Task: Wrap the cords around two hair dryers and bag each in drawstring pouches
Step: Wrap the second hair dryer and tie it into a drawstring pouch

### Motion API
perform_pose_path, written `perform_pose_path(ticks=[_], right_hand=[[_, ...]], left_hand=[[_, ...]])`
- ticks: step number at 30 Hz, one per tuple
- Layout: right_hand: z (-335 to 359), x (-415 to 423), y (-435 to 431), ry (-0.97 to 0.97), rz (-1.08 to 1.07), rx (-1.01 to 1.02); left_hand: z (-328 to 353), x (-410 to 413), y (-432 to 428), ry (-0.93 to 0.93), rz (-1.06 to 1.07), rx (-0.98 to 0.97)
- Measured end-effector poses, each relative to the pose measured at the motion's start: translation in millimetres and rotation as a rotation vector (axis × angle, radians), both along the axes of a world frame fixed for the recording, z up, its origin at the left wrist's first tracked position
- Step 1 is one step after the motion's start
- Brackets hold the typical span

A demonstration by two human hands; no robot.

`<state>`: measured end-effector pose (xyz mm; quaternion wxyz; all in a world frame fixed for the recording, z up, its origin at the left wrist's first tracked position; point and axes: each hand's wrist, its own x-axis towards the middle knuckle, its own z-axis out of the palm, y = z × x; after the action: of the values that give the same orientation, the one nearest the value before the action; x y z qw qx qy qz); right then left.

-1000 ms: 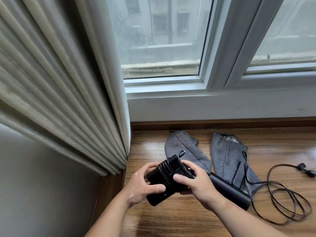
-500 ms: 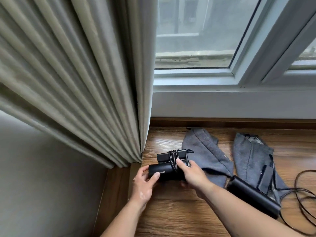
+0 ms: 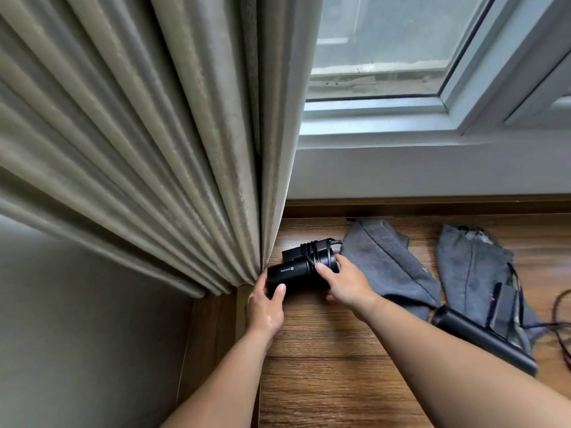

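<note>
Beside curtain (image 3: pixel 154 149) edge, both hands grip wrapped dryer (image 3: pixel 296 270) (pouches rightward)

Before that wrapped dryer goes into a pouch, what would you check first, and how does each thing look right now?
1. Cord wound round the wrapped hair dryer: ok, coils sit tight on the body.
2. Plug end tucked: cannot tell.
3. Grip: ok, left hand and right hand both hold it.
4. Nearest pouch within reach: ok, flat beside the right hand.
5. Pouch mouth open: cannot tell.
6. Second hair dryer wrapped: not ok, its cord trails loose.
</note>
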<state>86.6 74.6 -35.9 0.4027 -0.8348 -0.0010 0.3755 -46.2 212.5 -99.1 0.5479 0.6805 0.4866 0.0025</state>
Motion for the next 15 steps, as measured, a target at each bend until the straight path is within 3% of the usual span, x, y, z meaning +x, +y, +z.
perform_pose_path(ticks=[3,7,10,15], right_hand=[[-20,6,-8,-0.050,0.060,0.003],[-54,16,-26,0.056,0.080,0.109],[-9,6,-29,0.093,0.076,0.121],[0,-4,-66,0.060,0.143,0.150]], left_hand=[[4,10,3,0.015,-0.019,-0.026],[19,16,3,0.043,-0.071,-0.008],[23,14,0,0.021,-0.082,-0.023],[40,5,-10,0.057,-0.104,-0.037]])
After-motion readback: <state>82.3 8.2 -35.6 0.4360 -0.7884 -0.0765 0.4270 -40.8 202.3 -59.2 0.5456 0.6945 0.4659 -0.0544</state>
